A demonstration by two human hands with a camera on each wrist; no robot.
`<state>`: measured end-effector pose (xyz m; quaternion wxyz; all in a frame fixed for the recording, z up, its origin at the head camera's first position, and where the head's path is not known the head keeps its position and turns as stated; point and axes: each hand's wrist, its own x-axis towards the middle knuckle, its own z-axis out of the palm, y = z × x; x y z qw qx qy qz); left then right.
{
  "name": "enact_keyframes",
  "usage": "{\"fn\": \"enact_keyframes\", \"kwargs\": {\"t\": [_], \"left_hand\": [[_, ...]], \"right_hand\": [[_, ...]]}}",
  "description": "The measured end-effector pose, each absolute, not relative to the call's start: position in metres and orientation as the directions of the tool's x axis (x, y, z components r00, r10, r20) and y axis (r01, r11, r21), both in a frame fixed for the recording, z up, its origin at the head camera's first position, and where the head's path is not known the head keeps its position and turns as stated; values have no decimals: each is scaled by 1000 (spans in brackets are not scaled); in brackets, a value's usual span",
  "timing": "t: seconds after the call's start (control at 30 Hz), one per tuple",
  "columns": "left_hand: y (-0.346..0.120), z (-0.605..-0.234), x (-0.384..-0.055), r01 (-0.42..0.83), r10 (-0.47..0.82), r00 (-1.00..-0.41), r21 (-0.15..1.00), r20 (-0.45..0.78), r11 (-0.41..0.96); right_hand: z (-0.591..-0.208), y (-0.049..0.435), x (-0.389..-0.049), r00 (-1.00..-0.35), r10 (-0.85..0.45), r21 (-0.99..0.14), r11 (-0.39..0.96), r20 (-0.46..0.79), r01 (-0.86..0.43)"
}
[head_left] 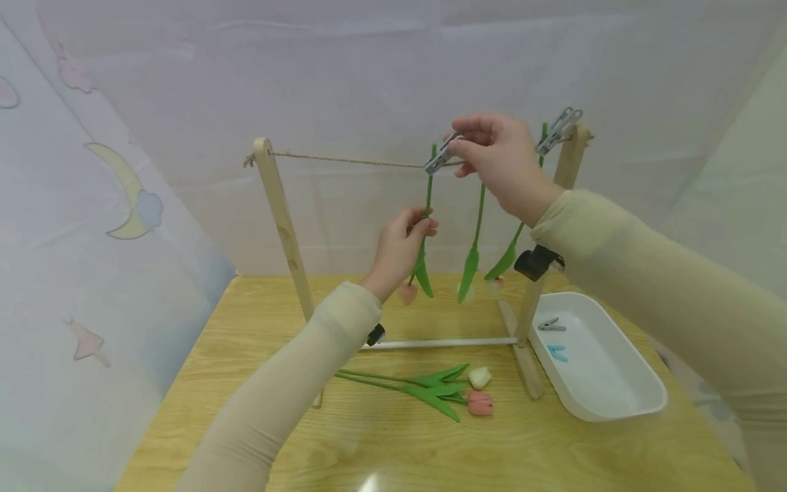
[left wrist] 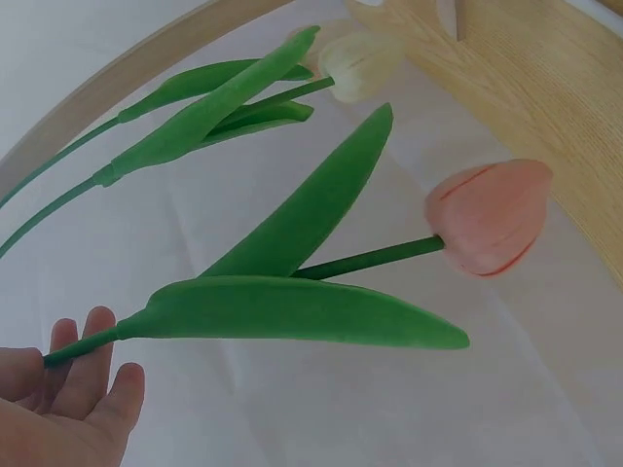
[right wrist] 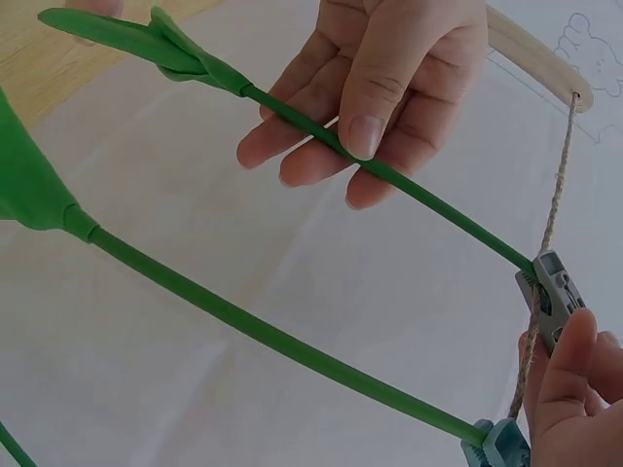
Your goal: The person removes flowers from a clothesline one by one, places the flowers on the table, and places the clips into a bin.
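A pink tulip hangs head down, its green stem pinched between the thumb and fingers of my left hand. Higher up, my right hand pinches a grey clothespin by its handle end. In the right wrist view the clothespin's jaws sit over the twine at the top of that stem. Beside it, a second stem hangs from a teal clothespin, and a white tulip shows behind. A third stem hangs at the right from a grey clothespin.
The twine spans two wooden posts, joined low down by a white bar. A white tulip and a pink tulip lie on the table. At the right, a white basin contains a grey clothespin and blue one.
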<state>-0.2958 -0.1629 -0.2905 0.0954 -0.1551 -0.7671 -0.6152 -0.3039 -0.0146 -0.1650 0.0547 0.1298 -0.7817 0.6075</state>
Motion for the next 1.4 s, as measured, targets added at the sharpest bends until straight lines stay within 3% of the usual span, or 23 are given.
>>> {"fn": "enact_keyframes", "kwargs": {"t": [0.6,0.83,1.23,1.4], "left_hand": [[-162,-290,-295,331,112,-943,923,315,194],[-164,-294,-291,314,114,-948,930,297,188],[-178,-301,-282,340,119,-939,921,322,191],[-187,-307,-276,328,109,-944,921,311,211]], "right_hand": [[-163,-11,-303,-891,-79,-872,182,447,-454],[-152,-6,-303,-871,-30,-869,67,490,-491],[-168,7,-286,-887,0,-862,234,463,-450],[-181,17,-279,-877,12,-874,87,480,-477]]}}
